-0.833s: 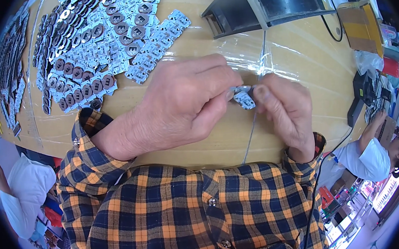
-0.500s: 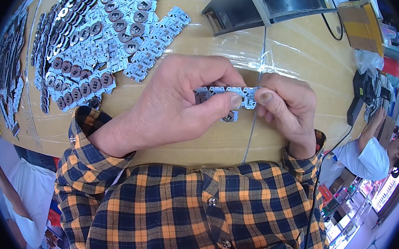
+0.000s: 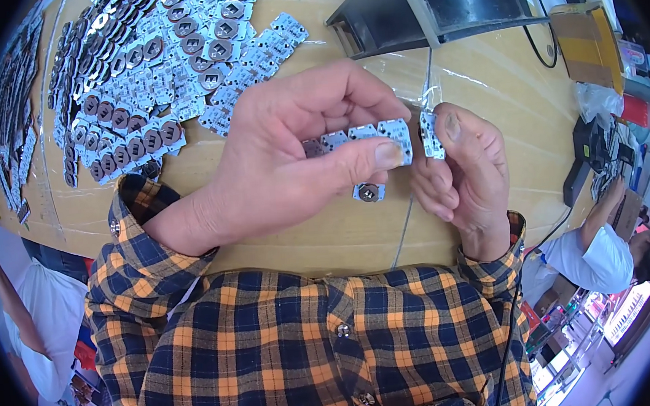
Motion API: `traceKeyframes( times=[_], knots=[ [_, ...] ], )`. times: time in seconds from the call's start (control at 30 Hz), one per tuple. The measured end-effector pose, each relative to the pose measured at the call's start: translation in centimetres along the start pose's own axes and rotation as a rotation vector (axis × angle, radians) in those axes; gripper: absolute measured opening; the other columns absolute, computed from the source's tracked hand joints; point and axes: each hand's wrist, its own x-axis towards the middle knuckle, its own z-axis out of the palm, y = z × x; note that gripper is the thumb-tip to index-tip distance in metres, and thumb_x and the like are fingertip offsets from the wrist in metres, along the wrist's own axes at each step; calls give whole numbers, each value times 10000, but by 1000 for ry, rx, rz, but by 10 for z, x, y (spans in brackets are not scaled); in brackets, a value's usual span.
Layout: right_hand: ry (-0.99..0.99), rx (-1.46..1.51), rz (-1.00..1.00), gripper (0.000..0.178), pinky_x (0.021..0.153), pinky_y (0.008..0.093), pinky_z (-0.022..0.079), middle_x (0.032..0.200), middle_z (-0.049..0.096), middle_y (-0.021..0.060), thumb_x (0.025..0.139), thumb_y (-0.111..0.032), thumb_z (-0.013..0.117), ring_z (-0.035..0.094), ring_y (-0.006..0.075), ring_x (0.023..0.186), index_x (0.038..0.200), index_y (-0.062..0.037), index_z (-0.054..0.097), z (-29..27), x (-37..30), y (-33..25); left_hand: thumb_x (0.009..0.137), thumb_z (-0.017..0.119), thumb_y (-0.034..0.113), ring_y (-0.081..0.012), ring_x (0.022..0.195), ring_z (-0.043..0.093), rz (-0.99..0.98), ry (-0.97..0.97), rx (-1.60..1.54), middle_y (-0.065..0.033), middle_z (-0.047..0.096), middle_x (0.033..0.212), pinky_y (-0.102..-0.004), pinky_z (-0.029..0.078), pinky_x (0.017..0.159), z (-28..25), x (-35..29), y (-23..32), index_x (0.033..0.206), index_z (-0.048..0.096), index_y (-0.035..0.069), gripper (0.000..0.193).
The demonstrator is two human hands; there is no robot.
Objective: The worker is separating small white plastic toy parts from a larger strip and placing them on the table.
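My left hand (image 3: 279, 157) grips one strip of pale-blue circuit boards (image 3: 393, 131), thumb pressed on top; four flat, joined segments show, the leftmost partly hidden. My right thumb and finger pinch one single board (image 3: 432, 137), turned nearly edge-on, just beside the strip's end; that's my right hand (image 3: 470, 161). One small board (image 3: 368, 193) with a round brown disc shows below my left thumb, held or resting I can't tell. Toward the left edge of the smooth, film-covered tabletop (image 3: 343, 240) lies one heap of strips (image 3: 178, 85), uncountable; toward its far right, one glossy black stand (image 3: 469, 1)
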Motion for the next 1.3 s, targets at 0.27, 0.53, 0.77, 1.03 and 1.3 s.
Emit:
traceKeyframes(
  times=[0.27, 0.53, 0.77, 1.03, 1.3],
  knots=[
    [-6, -357, -131, 264, 356, 203, 280, 523, 441, -6, 1008, -192, 479, 338, 36, 379, 808, -21, 497, -6, -3, 1, 778, 660, -79, -188, 784, 640, 475, 42, 629, -125, 658, 885, -254, 489, 653, 1, 4, -1, 1003, 667, -29, 231],
    [-4, -409, -107, 278, 368, 211, 273, 527, 451, -12, 999, -177, 497, 361, 42, 391, 768, -23, 509, 1, -3, 5, 757, 630, -112, -190, 742, 608, 490, 146, 758, -118, 639, 855, -261, 465, 640, -6, 2, 1, 1000, 649, -41, 254],
    [27, -366, -112, 282, 364, 215, 293, 536, 445, -2, 1011, -188, 471, 353, 55, 380, 783, -24, 491, -5, -2, 3, 746, 607, -121, -188, 736, 610, 486, 142, 722, -119, 639, 856, -256, 470, 642, -2, 2, 4, 993, 650, -39, 264],
    [65, -379, -129, 304, 359, 219, 301, 515, 440, -5, 1007, -195, 489, 364, 56, 370, 758, -21, 504, 0, 0, 5, 759, 633, -94, -175, 736, 636, 379, 17, 652, -105, 647, 859, -245, 492, 619, 2, -2, 6, 983, 662, -2, 244],
    [-82, -714, -192, 259, 451, 257, 359, 584, 539, 8, 957, -148, 584, 473, 72, 499, 751, 6, 617, -8, 1, -5, 828, 613, -35, -122, 803, 618, 296, 42, 524, -86, 654, 906, -228, 481, 714, -9, 2, 5, 1013, 658, -19, 192]
  ],
)
